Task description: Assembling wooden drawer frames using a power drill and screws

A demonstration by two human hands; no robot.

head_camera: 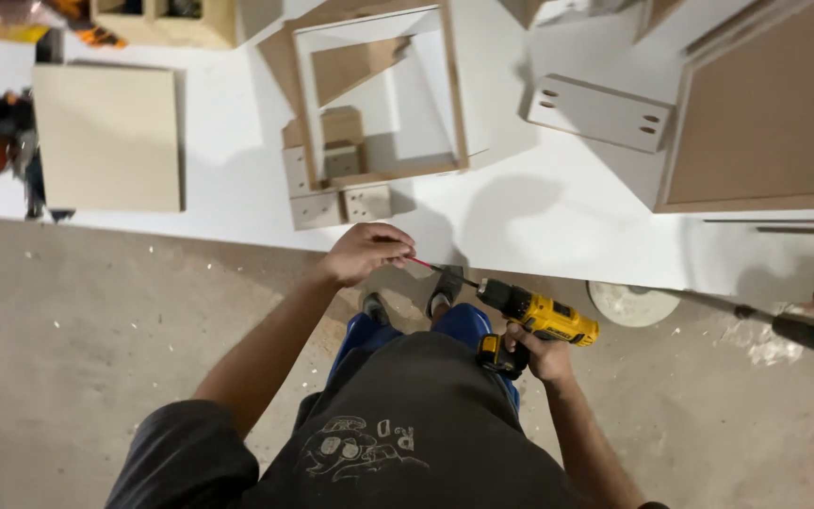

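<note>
My right hand (541, 354) grips the handle of a yellow and black cordless drill (537, 316), which points left toward the front edge of the white workbench (558, 221). My left hand (367, 251) pinches a thin red-tipped bit (426, 265) at the drill's nose, just below the bench edge. On the bench above my left hand stands an open box frame of white and wood-edged panels (381, 99), with small drilled blocks (339, 204) at its base.
A beige square panel (107, 137) lies at the bench's left. A drilled white strip (601, 113) and a large brown-backed panel (767, 113) lie at the right. A round white lid (631, 303) and wood chips are on the concrete floor.
</note>
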